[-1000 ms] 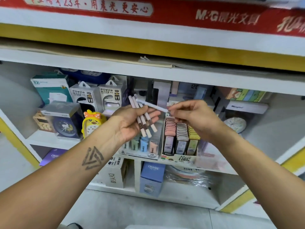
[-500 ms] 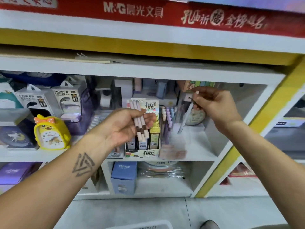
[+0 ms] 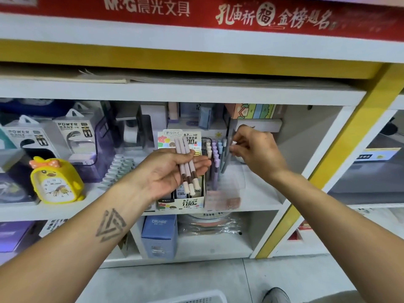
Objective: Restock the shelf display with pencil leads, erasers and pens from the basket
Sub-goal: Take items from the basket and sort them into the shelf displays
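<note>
Nearest to me, at the bottom edge, lay the rim of the white basket (image 3: 192, 299) on the grey floor, with the toe of my shoe (image 3: 276, 295) just beside it. Above that my left hand (image 3: 168, 171) was held palm up in front of the shelf (image 3: 251, 206), its grip curled loosely round three pale pens (image 3: 185, 165) lying across the fingers, brown bands and white tips pointing down toward me. That hand and its pens covered most of the pencil lead box (image 3: 181, 202), so only its printed header and lower front showed. My right hand (image 3: 255, 152) was further in and to the right, its grip pinching the white top of a grey pen (image 3: 226, 162) that hung tilted just beside the row of upright pens (image 3: 215, 158) in the clear display stand (image 3: 223, 197); whether its tip touched the stand I could not tell. To the left on the same shelf stood a yellow chick clock (image 3: 56, 180) and behind it two power bank boxes (image 3: 74, 132). Under the shelf sat a blue box (image 3: 158, 235) and some plastic-wrapped goods (image 3: 209, 224). At the back were stacked boxes in shadow, and overhead ran a red banner (image 3: 196, 14).
</note>
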